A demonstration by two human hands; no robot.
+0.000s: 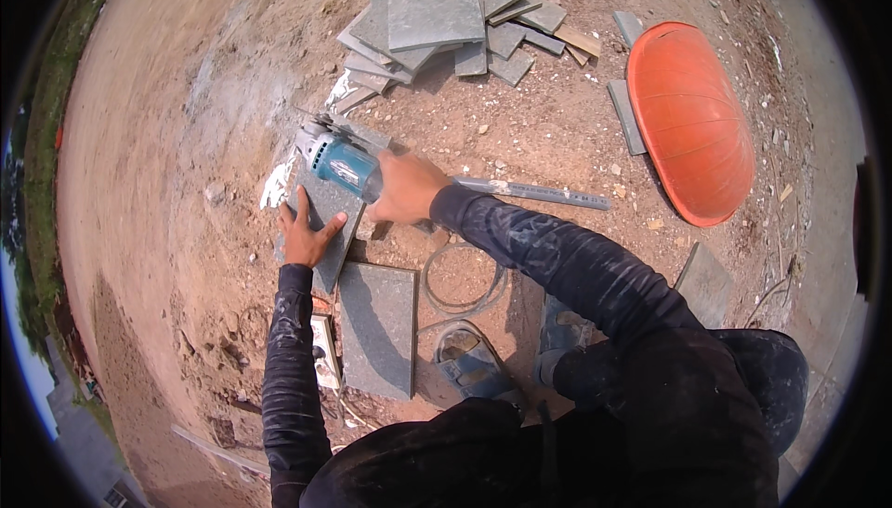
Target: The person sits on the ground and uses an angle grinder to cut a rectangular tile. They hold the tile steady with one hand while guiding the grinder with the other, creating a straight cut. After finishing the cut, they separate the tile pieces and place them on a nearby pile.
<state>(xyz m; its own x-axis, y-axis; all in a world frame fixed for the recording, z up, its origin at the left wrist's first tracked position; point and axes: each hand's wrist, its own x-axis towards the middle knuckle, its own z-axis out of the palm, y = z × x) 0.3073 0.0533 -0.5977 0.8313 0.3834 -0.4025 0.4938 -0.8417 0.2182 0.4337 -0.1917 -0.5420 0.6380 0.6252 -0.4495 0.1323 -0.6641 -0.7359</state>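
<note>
My right hand [406, 188] is closed around the rear of a teal and grey angle grinder [342, 164]. The grinder's head points away to the far left, over a grey stone tile [327, 194]. On that same tile rests my left hand [308, 237], fingers spread and thumb out, just nearer to me than the tool. Whether the disc touches the stone cannot be made out. Another grey tile [395, 308] lies flat on the ground close to me, partly shaded. A power strip [325, 350] sits left of it.
A heap of grey tiles [437, 11] lies at the far middle. An upturned orange basin [692, 123] stands on the right. A grey pipe [548, 194] stretches right of my right hand. A coiled cable [505, 280] lies near my sandal [474, 364]. The ground is sandy dirt.
</note>
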